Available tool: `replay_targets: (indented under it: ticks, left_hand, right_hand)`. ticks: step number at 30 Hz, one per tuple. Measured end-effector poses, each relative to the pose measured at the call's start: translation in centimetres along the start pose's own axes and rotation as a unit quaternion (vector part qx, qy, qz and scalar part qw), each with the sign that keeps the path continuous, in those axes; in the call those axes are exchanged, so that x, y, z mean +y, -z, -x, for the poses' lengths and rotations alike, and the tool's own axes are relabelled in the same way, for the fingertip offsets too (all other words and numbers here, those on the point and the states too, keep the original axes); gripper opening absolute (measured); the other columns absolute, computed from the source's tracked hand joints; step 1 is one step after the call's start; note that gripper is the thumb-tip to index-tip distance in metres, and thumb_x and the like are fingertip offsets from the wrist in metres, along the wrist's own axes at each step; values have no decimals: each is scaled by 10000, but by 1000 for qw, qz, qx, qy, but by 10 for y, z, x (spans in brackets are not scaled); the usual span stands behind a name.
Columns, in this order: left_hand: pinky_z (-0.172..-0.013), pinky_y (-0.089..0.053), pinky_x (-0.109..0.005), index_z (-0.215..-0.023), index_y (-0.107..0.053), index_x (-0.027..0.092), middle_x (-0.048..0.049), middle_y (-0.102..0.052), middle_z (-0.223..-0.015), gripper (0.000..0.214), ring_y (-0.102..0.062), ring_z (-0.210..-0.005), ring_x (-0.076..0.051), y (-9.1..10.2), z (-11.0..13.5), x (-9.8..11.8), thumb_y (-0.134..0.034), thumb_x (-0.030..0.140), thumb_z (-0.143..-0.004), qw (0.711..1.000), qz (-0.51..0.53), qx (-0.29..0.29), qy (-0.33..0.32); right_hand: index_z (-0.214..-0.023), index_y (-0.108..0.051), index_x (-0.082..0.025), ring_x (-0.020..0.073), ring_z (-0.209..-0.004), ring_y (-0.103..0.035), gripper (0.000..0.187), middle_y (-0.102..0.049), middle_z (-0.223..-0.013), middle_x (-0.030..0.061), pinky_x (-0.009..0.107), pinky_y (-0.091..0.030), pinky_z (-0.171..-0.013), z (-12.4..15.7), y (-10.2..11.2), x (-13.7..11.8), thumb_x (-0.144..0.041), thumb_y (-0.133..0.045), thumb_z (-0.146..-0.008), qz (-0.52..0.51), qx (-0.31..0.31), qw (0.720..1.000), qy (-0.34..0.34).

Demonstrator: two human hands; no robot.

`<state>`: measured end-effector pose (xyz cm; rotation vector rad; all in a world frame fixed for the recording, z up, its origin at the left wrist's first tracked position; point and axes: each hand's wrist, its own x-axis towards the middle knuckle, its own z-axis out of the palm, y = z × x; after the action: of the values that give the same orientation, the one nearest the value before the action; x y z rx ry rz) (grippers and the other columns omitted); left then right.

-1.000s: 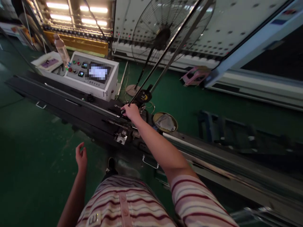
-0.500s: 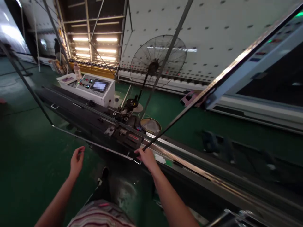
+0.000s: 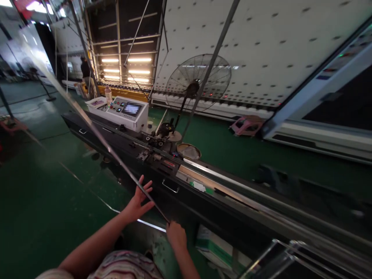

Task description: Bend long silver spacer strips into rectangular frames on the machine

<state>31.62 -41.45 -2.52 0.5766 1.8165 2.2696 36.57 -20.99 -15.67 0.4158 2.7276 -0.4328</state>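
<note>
A thin metal frame of long bars (image 3: 95, 130) slants up to the left and across the floor in front of me. My right hand (image 3: 175, 234) is closed on the frame's near corner, low in the middle of the view. My left hand (image 3: 138, 201) has its fingers spread and rests flat against the slanting bar just left of that corner. Behind the hands runs a long black machine bed (image 3: 136, 159) with a small mechanism (image 3: 158, 149) at its middle and a shiny metal rail (image 3: 232, 186) leading right.
A white control box (image 3: 128, 112) with buttons, a screen and a bottle stands on the bed's far end. A standing fan (image 3: 197, 83), a round dish (image 3: 188, 152) and a pink stool (image 3: 246, 126) are beyond. A person (image 3: 85, 69) stands far back. The floor is green.
My right hand left the mechanism on the bed and drew the frame's corner back toward me. My left hand rose from my side and laid itself against the bar. The view swung left.
</note>
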Motion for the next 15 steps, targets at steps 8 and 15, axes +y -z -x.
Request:
replay_targets:
  ticks: [8, 15]
  left_hand:
    - [-953, -542, -450, -1497, -33, 472, -149, -548, -1426, 948, -682, -1121, -264, 97, 13, 5, -732, 373, -864, 972, 96, 205, 58]
    - [-1077, -412, -595, -1409, -241, 438, -95, -656, -1291, 846, -654, -1176, -278, 165, 4, 49, -749, 177, -784, 956, 92, 278, 3]
  right_hand:
    - [-1526, -387, -113, 358, -1373, -482, 745, -465, -1486, 268, 510, -420, -1093, 15, 33, -21, -408, -614, -880, -140, 133, 978, 76]
    - [-1356, -582, -229, 245, -1355, -481, 529, -536, -1440, 131, 496, -382, -1143, -1, 104, 16, -514, -540, -913, -431, 397, 807, 71]
